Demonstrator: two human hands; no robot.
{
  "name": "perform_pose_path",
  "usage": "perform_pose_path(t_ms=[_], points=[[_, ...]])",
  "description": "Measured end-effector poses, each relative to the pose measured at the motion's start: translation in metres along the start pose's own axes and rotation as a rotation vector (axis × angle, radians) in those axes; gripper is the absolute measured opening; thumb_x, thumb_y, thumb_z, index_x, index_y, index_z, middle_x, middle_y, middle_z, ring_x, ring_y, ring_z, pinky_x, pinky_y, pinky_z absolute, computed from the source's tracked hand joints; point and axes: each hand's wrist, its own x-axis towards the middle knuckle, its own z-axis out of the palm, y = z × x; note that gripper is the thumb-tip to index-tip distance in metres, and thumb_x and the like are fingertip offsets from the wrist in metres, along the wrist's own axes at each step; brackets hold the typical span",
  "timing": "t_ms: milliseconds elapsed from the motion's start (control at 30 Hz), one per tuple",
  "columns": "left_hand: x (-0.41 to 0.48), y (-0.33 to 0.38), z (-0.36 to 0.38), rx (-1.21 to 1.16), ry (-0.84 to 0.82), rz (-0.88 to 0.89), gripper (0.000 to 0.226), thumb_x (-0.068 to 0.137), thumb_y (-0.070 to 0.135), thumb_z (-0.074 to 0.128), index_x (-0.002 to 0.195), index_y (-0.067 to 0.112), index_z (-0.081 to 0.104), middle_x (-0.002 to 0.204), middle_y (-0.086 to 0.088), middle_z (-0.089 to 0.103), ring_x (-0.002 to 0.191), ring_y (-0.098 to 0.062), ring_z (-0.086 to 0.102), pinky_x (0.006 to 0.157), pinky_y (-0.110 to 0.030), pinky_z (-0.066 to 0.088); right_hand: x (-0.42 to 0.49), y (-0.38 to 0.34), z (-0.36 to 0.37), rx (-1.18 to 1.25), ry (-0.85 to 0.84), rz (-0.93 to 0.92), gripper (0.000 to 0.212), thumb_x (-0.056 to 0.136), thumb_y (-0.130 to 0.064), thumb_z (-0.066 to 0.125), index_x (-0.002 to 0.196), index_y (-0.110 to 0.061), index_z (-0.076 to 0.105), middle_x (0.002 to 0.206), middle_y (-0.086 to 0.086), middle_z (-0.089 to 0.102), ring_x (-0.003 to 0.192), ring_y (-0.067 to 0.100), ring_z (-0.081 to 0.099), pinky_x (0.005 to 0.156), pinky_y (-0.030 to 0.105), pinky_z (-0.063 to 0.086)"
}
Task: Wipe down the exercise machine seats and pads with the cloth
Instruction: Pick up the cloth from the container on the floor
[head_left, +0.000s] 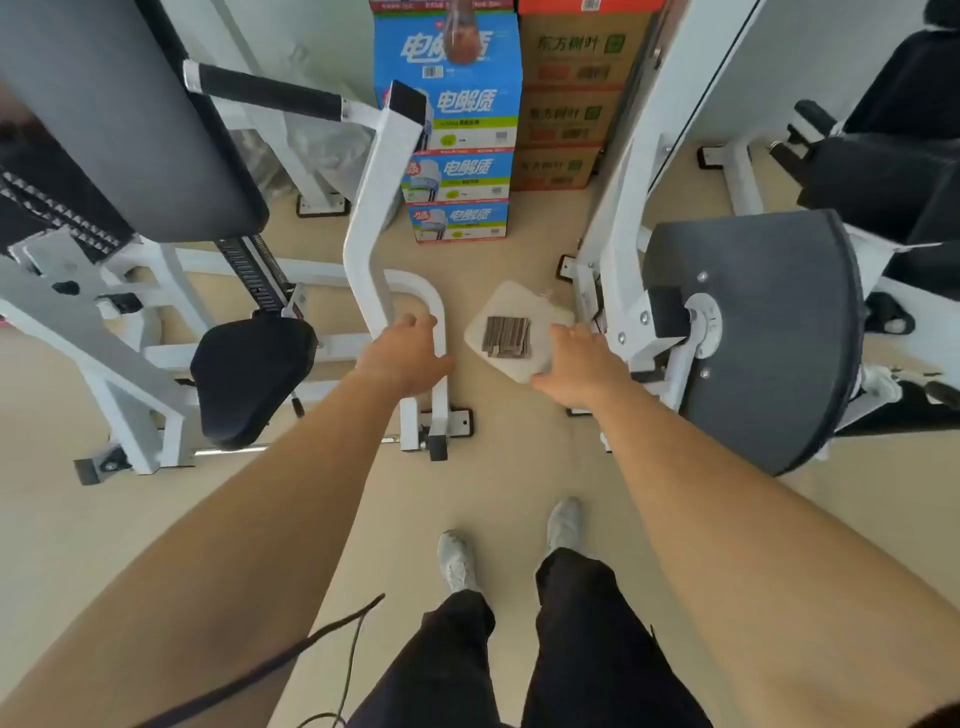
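While right hand (582, 366) grips cloth (511, 332), left hand (405, 353) hovers loosely open beside it.

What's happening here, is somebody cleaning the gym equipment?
A person stands between two white-framed machines with both arms stretched forward. The right hand grips a pale cloth by its edge; the left hand reaches in beside it, empty. The black seat on the left is not being touched.
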Motion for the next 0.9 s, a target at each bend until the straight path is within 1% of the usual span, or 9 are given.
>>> perform_pose_path(t_ms=[100,200,300,367,500,600,667,800,900], points=[[0.032,0.002,0.019,0.006,-0.068,-0.028,0.065,0.094,0.039,0.051,0.152,0.018,0.031,0.152,-0.007,0.038,0.134,-0.032,0.046,0.101,-0.051,0.046,0.037,0.01,0.015,0.005,-0.026,0.019,0.072,0.091,-0.043,0.062,0.15,-0.013,0.033,0.141,0.017,0.043,0.129,0.038,0.044,0.1,0.043,0.041],[0.071,0.003,0.049,0.005,-0.15,-0.077,0.062,0.093,0.039,0.05,0.149,0.017,0.036,0.148,-0.006,0.042,0.132,-0.031,0.047,0.102,-0.049,0.046,0.085,0.027,0.038,0.119,-0.044,0.047,0.066,0.092,-0.038,0.063,0.146,-0.011,0.036,0.141,0.016,0.047,0.127,0.038,0.048,0.097,0.043,0.043],[0.119,0.002,0.079,-0.004,-0.211,-0.137,0.059,0.094,0.039,0.05,0.147,0.015,0.038,0.15,-0.006,0.04,0.131,-0.033,0.048,0.103,-0.049,0.045,0.139,0.05,0.068,0.198,-0.06,0.078,0.062,0.092,-0.036,0.063,0.143,-0.012,0.036,0.141,0.014,0.05,0.124,0.038,0.051,0.092,0.042,0.045],[0.154,0.001,0.102,-0.034,-0.235,-0.165,0.059,0.094,0.038,0.051,0.147,0.015,0.038,0.15,-0.006,0.038,0.128,-0.032,0.051,0.102,-0.047,0.045,0.177,0.067,0.093,0.226,-0.089,0.102,0.065,0.092,-0.037,0.062,0.146,-0.013,0.034,0.141,0.014,0.051,0.125,0.038,0.051,0.091,0.042,0.046],[0.22,-0.001,0.156,-0.123,-0.249,-0.177,0.062,0.096,0.034,0.051,0.154,0.02,0.031,0.154,-0.006,0.035,0.127,-0.031,0.053,0.102,-0.046,0.046,0.246,0.093,0.145,0.306,-0.1,0.163,0.069,0.092,-0.036,0.063,0.15,-0.014,0.033,0.143,0.015,0.047,0.129,0.037,0.048,0.099,0.046,0.047],[0.271,-0.01,0.208,-0.14,-0.277,-0.18,0.067,0.095,0.035,0.054,0.155,0.02,0.028,0.156,-0.005,0.034,0.132,-0.031,0.049,0.105,-0.049,0.046,0.299,0.104,0.192,0.319,-0.078,0.207,0.064,0.093,-0.029,0.059,0.15,-0.013,0.035,0.143,0.015,0.047,0.128,0.039,0.048,0.096,0.044,0.049],[0.304,-0.017,0.243,-0.131,-0.295,-0.167,0.069,0.094,0.035,0.056,0.154,0.02,0.028,0.156,-0.004,0.034,0.135,-0.031,0.046,0.106,-0.05,0.045,0.331,0.111,0.224,0.293,-0.081,0.201,0.061,0.094,-0.026,0.057,0.15,-0.013,0.037,0.146,0.014,0.044,0.128,0.038,0.048,0.094,0.043,0.047],[0.372,-0.03,0.305,-0.173,-0.226,-0.142,0.071,0.091,0.032,0.062,0.152,0.021,0.028,0.149,-0.006,0.041,0.127,-0.031,0.051,0.1,-0.049,0.049,0.394,0.129,0.285,0.269,-0.074,0.187,0.061,0.096,-0.022,0.054,0.153,-0.017,0.035,0.151,0.009,0.039,0.128,0.036,0.047,0.095,0.043,0.048],[0.42,-0.038,0.343,-0.287,-0.093,-0.162,0.061,0.092,0.027,0.061,0.147,0.021,0.036,0.141,-0.006,0.045,0.114,-0.029,0.058,0.089,-0.043,0.053,0.433,0.141,0.322,0.264,-0.019,0.176,0.061,0.097,-0.019,0.053,0.155,-0.022,0.034,0.155,0.007,0.037,0.129,0.035,0.048,0.099,0.044,0.049]])
